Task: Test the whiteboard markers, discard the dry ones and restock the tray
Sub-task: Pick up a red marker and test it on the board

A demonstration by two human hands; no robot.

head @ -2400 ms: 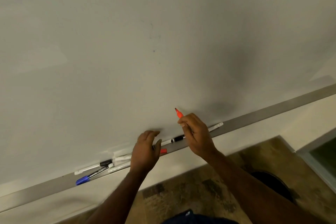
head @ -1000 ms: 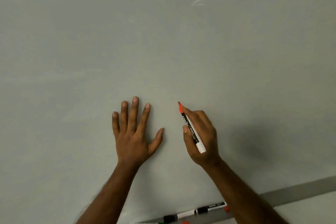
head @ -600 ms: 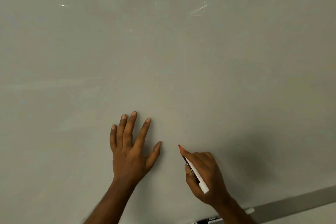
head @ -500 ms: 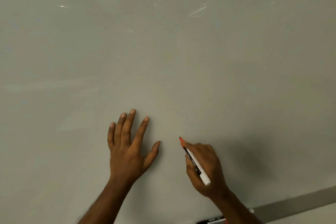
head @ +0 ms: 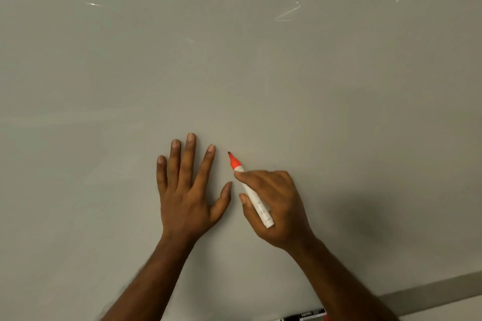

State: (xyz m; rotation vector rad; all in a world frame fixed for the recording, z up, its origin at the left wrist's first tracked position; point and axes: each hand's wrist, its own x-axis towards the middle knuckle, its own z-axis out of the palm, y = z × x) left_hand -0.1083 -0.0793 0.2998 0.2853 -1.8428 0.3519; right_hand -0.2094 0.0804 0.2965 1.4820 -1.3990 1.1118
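My right hand [head: 276, 206] grips an uncapped white marker with a red tip [head: 251, 191]; the tip points up and left and sits at the whiteboard [head: 234, 60] surface. No red line shows on the board around the tip. My left hand [head: 187, 190] lies flat on the board just left of the marker, fingers spread and straight. At the bottom edge, a black-labelled marker [head: 305, 315] lies in the grey metal tray [head: 443, 294].
The whiteboard fills nearly the whole view and mirrors ceiling lights near its top. The tray runs along the bottom right, partly hidden behind my right forearm.
My right hand has carried the red marker tip back up the board, from level with my left thumb to beside my left index finger. My left hand stayed flat on the board.
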